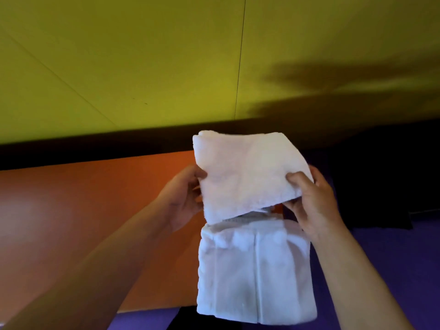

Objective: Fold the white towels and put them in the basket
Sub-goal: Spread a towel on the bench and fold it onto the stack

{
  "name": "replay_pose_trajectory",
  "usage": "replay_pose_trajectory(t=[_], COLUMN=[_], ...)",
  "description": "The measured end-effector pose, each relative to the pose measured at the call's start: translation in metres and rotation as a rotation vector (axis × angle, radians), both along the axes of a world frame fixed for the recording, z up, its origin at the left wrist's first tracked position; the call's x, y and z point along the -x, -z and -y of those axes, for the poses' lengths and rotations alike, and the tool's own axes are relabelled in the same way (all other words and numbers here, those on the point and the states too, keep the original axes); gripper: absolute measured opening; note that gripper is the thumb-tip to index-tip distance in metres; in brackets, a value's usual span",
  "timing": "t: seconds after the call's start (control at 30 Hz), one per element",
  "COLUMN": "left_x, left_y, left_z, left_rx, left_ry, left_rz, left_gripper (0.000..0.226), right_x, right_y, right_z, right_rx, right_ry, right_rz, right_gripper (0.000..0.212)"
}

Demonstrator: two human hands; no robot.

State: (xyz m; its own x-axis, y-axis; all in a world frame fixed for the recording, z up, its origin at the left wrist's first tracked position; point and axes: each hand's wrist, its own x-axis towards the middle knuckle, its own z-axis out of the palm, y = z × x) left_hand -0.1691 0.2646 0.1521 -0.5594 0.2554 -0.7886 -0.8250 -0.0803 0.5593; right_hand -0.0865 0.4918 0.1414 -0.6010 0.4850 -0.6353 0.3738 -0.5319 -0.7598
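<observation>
Above the stack of folded towels (pixel 256 272), left hand (pixel 183 198) and right hand (pixel 309 201) pinch opposite sides of a folded white towel (pixel 247 175) — placing step. Basket itself not discernible; next, lower flat onto the stack — edges aligned.

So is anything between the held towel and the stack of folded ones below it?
Nothing visible. Both the left hand and right hand hold the folded towel directly above the stacked towels, with only open air between. The basket itself isn't discernible.
</observation>
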Motion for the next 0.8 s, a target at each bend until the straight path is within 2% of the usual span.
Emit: replay_pose_trajectory(t=[0.1,0.2,0.27,0.37,0.43,0.53,0.6,0.67,0.73,0.77,0.8], left_x=[-0.012,-0.046,-0.069,-0.08,-0.071,-0.06,-0.06,-0.065,-0.07,-0.072,-0.073], left_y=[-0.003,0.009,0.019,0.03,0.031,0.02,0.012,0.007,0.015,0.023,0.033], left_z=[-0.008,-0.017,-0.022,-0.023,-0.015,0.001,0.008,0.011,0.008,0.005,0.002], left_rx=[0.017,0.178,0.276,0.384,0.429,0.559,0.79,0.983,0.994,0.978,0.976], left_ry=[-0.072,0.036,0.132,0.321,0.398,0.458,0.467,0.481,0.714,0.859,0.97], left_rz=[-0.101,-0.221,-0.215,-0.167,-0.145,-0.193,-0.39,-0.762,-1.128,-1.22,-1.23], left_gripper=[0.022,0.021,0.025,0.026,0.025,0.032,0.029,0.027,0.045,0.052,0.055], right_x=[0.032,0.064,0.082,0.088,0.073,0.045,0.037,0.037,0.04,0.04,0.039], right_y=[-0.005,-0.005,0.004,0.024,0.035,0.043,0.048,0.051,0.052,0.051,0.051], right_z=[-0.008,-0.01,-0.01,-0.003,0.005,0.02,0.023,0.021,0.019,0.019,0.018], right_rx=[-0.065,-0.167,-0.35,-0.689,-0.781,-0.91,-0.911,-0.891,-0.912,-0.924,-0.928], right_ry=[0.092,0.088,-0.067,-0.398,-0.509,-0.605,-0.564,-0.521,-0.539,-0.552,-0.558], right_rz=[-0.05,-0.143,-0.115,0.071,0.171,0.202,0.206,0.22,0.227,0.22,0.204], right_gripper=[0.053,0.063,0.067,0.082,0.087,0.077,0.071,0.068,0.067,0.067,0.066])
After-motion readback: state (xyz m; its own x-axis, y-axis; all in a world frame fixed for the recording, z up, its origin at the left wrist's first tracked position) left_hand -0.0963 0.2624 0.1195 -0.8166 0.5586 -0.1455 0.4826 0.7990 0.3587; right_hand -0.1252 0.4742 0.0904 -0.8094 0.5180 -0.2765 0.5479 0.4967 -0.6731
